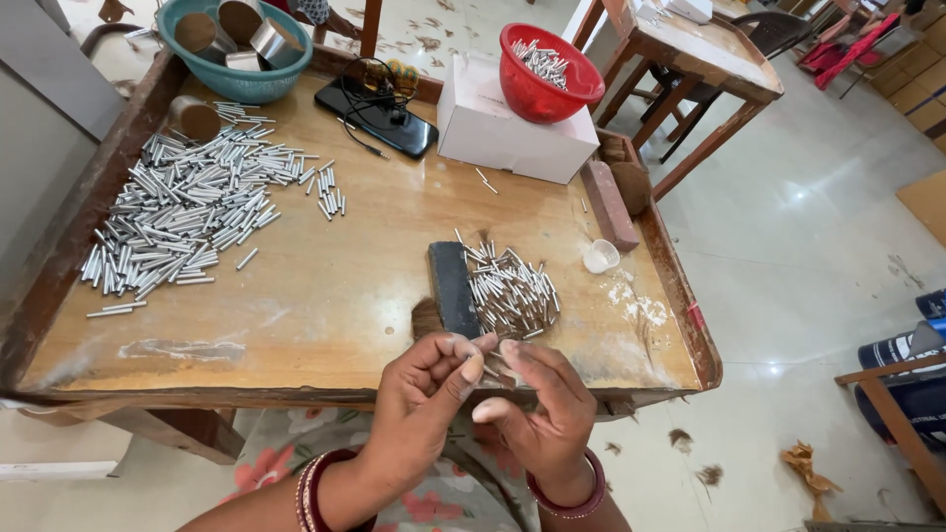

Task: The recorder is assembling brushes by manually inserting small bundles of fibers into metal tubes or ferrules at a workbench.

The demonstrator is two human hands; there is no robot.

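Silver was everywhere on that bench. Your left hand (429,379) and right hand (537,394) met at the near edge of the table (325,296), fingertips pinched together around what looked like one thin metal tube (490,371). It was too small to see clearly. Both hands were curled nearly closed, thumbs and forefingers pressed in, the other fingers loosely folded.

Just beyond your fingers lay a small pile (510,291) of short tubes, resting against the right side of a dark block (453,289). Well to the far left, a much bigger heap (187,212) of longer tubes spread across the wood. A white box (503,133) sat at the far side with a red bowl (547,69) of more tubes on top, a phone (379,113) to its left, and a teal basin (236,49) in the far left corner. A small white cap (599,256) and a brick (608,202) lay by the right rim.

By my reading, you were mid-way through handling a single tube taken from the near pile, working or checking its end between your fingertips. The next move, I judged, called for a steady pinch, since a piece that slim could slip away, and then a short reach back to the pile beside the block.
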